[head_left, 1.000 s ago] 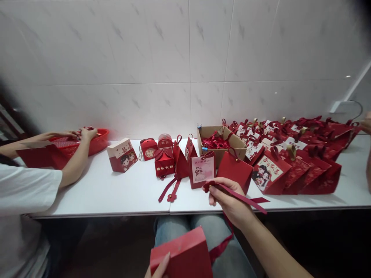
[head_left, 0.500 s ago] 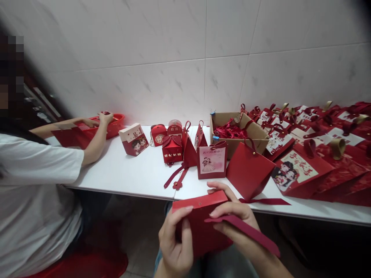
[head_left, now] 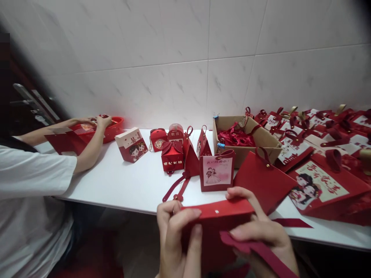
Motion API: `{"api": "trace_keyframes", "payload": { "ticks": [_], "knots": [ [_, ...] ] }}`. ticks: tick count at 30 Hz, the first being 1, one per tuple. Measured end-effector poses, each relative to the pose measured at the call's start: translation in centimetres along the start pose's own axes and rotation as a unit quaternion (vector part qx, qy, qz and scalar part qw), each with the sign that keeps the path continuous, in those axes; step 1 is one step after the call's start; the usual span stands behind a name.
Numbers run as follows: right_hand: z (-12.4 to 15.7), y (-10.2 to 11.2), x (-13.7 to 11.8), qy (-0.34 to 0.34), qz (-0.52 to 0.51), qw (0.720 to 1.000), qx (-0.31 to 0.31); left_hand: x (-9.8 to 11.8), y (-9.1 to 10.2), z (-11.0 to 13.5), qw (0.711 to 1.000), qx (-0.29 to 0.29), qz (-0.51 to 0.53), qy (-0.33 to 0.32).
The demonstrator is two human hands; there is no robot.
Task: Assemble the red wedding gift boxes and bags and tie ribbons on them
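Red box sits at six o'clock, grasped by the left hand; the right hand steadies its three-o'clock side, pinching a ribbon. Best keep fingers off the top hole.

Nearest you is the red flat-topped paper box; beyond, on the long white table, the brown rectangular cardboard carton lies right of the red oval plastic basket and left of the red wedge-shaped paper bags.
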State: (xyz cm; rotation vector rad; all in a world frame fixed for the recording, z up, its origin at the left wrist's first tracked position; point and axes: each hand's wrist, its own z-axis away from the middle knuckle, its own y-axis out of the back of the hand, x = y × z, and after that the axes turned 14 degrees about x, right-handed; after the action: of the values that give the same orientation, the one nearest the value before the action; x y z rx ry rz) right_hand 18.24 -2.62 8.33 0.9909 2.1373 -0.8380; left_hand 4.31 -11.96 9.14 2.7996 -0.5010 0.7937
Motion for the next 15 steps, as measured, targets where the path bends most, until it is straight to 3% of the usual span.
{"api": "trace_keyframes", "payload": {
  "ticks": [3,7,9,11,15],
  "knots": [
    [-0.6,-0.2,-0.8,0.038,0.009,0.999,0.005,1.0,-0.1,-1.5,0.999,0.027,-0.002,-0.023],
    [-2.1,-1.1,-1.1,0.142,0.097,0.981,0.092,0.9,-1.5,-4.1,0.988,-0.062,0.137,-0.022],
    [-3.0,-1.3,-0.8,0.177,0.107,0.971,0.118,0.4,-2.6,-4.8,0.973,-0.074,0.22,-0.001],
    [-3.7,-1.2,-0.3,0.176,0.118,0.971,0.107,-0.3,-3.5,-4.9,0.964,-0.065,0.255,0.028],
    [-4.2,-1.0,0.7,0.101,0.151,0.982,0.042,-2.1,-4.5,-3.5,0.966,-0.037,0.247,0.065]
  ]
}}
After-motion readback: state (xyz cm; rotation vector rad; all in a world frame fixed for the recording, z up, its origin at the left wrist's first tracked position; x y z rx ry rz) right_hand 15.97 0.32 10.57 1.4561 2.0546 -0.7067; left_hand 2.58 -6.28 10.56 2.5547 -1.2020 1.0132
